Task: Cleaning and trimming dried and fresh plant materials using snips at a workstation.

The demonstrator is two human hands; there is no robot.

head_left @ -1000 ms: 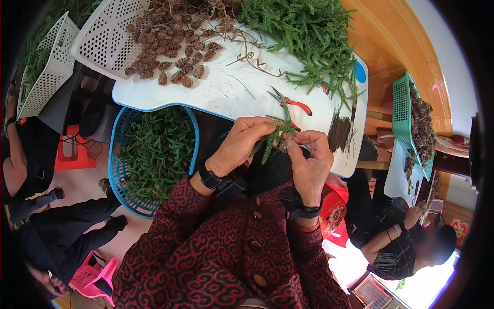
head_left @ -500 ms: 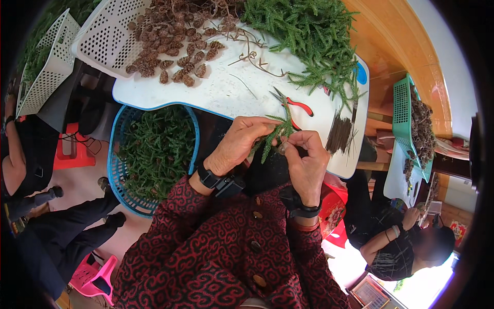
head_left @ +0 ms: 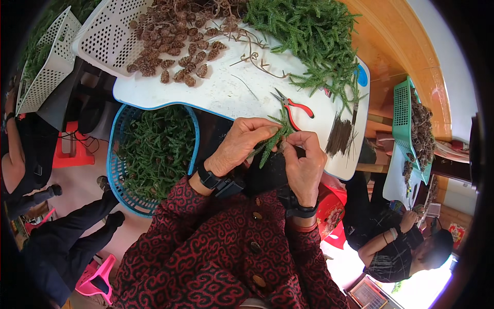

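Both my hands are raised together just below the white table (head_left: pixel 216 92). My left hand (head_left: pixel 241 144) and my right hand (head_left: pixel 304 166) pinch a small bunch of green needle sprigs (head_left: pixel 272 138) between their fingertips. Red-handled pliers (head_left: pixel 292 107) lie on the table just above the sprigs. A small pile of thin dark wires (head_left: pixel 339 135) lies at the table's right edge. Each wrist carries a dark band.
Brown cones (head_left: pixel 177 38) are heaped at the table's far left beside a white perforated tray (head_left: pixel 105 36). Green branches (head_left: pixel 314 31) pile up at the far right. A blue basket (head_left: pixel 116 154) of greenery stands left of me. Other people sit at left and lower right.
My hands have stayed at the same spot, fingers shifting slightly on the green sprigs. Nothing else on the table has moved.
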